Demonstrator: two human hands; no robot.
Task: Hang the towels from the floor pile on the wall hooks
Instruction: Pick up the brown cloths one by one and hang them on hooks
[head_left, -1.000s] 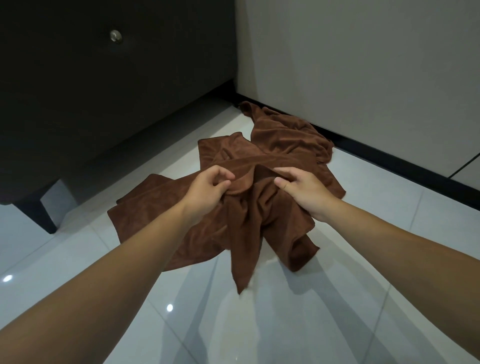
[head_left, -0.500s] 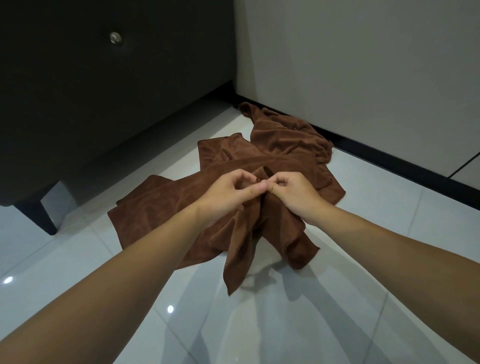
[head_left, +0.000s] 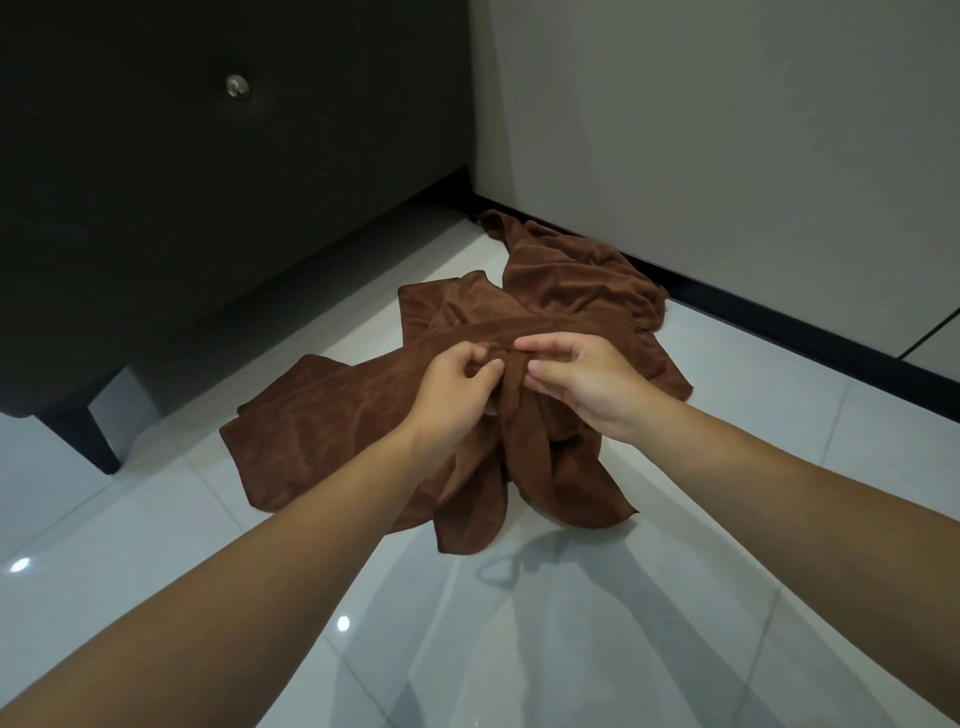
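Brown towel (head_left: 519, 457) is being gathered off the floor (head_left: 675, 597) pile (head_left: 322, 415) beneath the hands, left hand (head_left: 457, 395) gripping a bunched fold, right hand (head_left: 582, 384) pinching its edge just beside; the next move is likely calling for lifting it clear.

The towel (head_left: 519, 431) bunched in my fingers (head_left: 470, 358) is brown cloth, soft and matt, with a short velvety nap that catches the light in paler streaks along its folds. The rest of the pile (head_left: 322, 415) is the same brown stuff, creased and dull. Under it the floor (head_left: 727, 519) is pale tile, smooth and highly glossy, mirroring lamp spots and shadows, with thin grout lines between the tiles. The cabinet (head_left: 208, 208) is dark and matt; I cannot tell what it is made of. Its small round knob (head_left: 237, 85) looks like shiny metal. The wall (head_left: 727, 130) is smooth, pale and matt. The skirting (head_left: 779, 322) is black with a faint sheen.
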